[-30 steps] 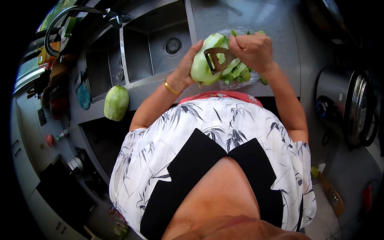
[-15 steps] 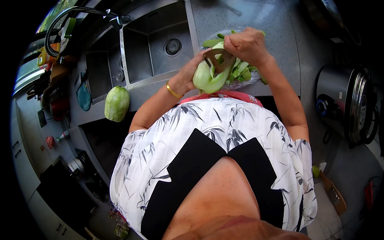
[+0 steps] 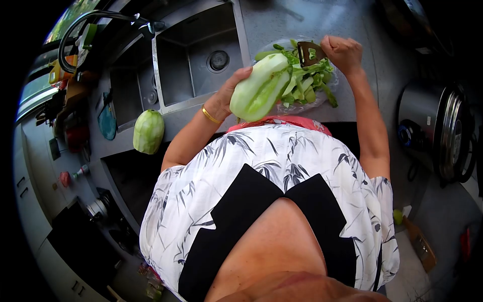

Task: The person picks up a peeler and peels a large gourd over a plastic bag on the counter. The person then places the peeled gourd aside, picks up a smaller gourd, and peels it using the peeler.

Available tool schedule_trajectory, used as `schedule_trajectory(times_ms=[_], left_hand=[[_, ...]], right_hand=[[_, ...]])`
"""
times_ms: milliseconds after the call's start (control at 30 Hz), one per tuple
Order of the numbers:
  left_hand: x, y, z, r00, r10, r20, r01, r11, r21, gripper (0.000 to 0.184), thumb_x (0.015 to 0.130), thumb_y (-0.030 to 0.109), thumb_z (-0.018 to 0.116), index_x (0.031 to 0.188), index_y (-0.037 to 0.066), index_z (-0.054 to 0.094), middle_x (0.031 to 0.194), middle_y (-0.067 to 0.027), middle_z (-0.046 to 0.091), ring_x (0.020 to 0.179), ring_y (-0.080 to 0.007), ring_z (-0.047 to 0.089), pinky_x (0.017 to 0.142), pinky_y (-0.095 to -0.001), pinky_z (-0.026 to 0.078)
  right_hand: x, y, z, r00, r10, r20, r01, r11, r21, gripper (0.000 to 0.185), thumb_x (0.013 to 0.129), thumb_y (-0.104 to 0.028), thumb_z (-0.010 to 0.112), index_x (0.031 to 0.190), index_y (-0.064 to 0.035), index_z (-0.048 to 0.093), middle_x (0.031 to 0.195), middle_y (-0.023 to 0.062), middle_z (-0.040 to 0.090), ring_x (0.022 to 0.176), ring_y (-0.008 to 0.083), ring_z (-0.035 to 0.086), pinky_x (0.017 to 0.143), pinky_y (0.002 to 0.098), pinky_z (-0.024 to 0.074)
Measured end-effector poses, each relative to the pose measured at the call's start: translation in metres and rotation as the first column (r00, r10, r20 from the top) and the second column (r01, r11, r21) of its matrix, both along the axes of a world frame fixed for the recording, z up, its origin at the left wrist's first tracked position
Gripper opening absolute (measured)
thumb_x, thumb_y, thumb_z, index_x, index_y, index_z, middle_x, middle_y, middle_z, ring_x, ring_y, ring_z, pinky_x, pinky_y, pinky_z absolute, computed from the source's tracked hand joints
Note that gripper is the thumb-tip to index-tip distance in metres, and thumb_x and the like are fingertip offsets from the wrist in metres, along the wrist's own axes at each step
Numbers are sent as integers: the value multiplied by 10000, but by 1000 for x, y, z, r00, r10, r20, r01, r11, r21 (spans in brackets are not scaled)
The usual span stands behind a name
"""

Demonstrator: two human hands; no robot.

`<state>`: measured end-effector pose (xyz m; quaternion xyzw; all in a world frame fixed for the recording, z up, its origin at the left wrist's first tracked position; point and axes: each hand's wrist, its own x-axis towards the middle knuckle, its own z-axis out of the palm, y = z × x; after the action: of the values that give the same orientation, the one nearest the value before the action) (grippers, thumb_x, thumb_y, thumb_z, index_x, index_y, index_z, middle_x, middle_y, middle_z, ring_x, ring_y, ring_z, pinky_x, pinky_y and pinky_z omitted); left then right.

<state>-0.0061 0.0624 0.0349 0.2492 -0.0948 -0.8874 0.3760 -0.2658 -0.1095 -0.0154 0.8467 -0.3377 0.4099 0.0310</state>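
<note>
A long pale green gourd (image 3: 256, 85), mostly peeled with darker green strips along one side, rests in my left hand (image 3: 230, 93). The fingers wrap round its underside, partly hidden, and the thumb lies at its far end. My right hand (image 3: 343, 53) is closed round the handle of a peeler (image 3: 312, 54) with a wide, slotted metal blade. The blade is apart from the gourd, above a heap of green peelings (image 3: 307, 85) on a clear plastic bag (image 3: 333, 80). Another peeled gourd (image 3: 148, 132) stands on the counter to the left.
A double steel sink (image 3: 196, 53) with a curved black faucet (image 3: 65, 38) lies ahead and left. A teal oval board (image 3: 106, 121) is beside it. On the right stands a silver and black electric cooker (image 3: 432, 131). Grey counter (image 3: 347, 25) runs behind the peelings.
The peeler has come off the gourd and moved right with my right hand, over the peelings. My left hand has turned the gourd, so its long side now shows.
</note>
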Motion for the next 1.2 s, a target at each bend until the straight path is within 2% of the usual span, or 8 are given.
schedule_trajectory(times_ms=[67,167,367,467,667,767,967,1200], left_hand=[[2,-5,-1,998,16,-68,-16,1000,5,685,866,477,554,1359,36,377,1265,-205,513,1043,-332,608,862,-461,534],[6,-10,-14,996,57,-61,-55,998,40,698,862,544,501,1382,95,374,1310,-201,485,1061,-397,583,839,-578,506],[-6,-13,-7,969,159,190,-169,985,36,625,893,463,516,1333,32,409,1156,-147,595,1027,-261,621,805,-434,561],[0,-17,-6,994,49,94,-44,997,-61,599,893,418,539,1317,12,419,1107,-137,618,1032,-223,619,853,-371,542],[-23,-15,15,934,207,290,-238,969,74,574,877,390,564,1291,12,442,1124,-153,609,889,-206,668,673,-286,580],[-14,-12,-3,941,158,298,-181,982,50,562,870,377,574,1277,10,454,1089,-144,620,802,-172,675,606,-270,581],[-19,-7,10,948,92,306,-99,995,8,526,867,361,577,1242,7,476,995,-110,637,737,-121,655,651,-287,584],[-8,-6,3,951,15,308,-4,999,-36,592,840,398,599,1258,3,462,1085,-159,596,913,-257,647,786,-391,564]], right_hand=[[-1,10,7,999,-44,25,42,997,59,410,821,-202,589,448,-118,443,416,38,410,345,194,413,362,304,349],[5,29,34,993,67,99,-88,969,231,418,831,-219,587,449,-116,454,419,41,429,350,199,427,380,306,353],[39,68,68,905,425,-18,-411,885,219,414,831,-198,599,467,-110,422,435,44,440,370,216,415,454,326,349],[49,74,71,878,476,-44,-460,866,194,394,816,-190,609,476,-113,424,434,27,449,381,214,425,482,333,365],[59,83,69,868,486,-97,-462,865,197,368,805,-194,610,485,-125,441,442,22,468,401,216,448,508,339,384],[55,72,56,877,473,-84,-457,876,157,367,803,-200,609,483,-129,444,448,26,473,404,223,452,510,340,389],[43,56,56,869,453,-199,-408,883,232,373,812,-237,563,464,-111,521,469,80,519,438,266,539,471,359,430],[36,37,58,870,451,-200,-404,883,238,392,833,-262,554,476,-102,531,481,88,523,456,275,546,475,367,436]])
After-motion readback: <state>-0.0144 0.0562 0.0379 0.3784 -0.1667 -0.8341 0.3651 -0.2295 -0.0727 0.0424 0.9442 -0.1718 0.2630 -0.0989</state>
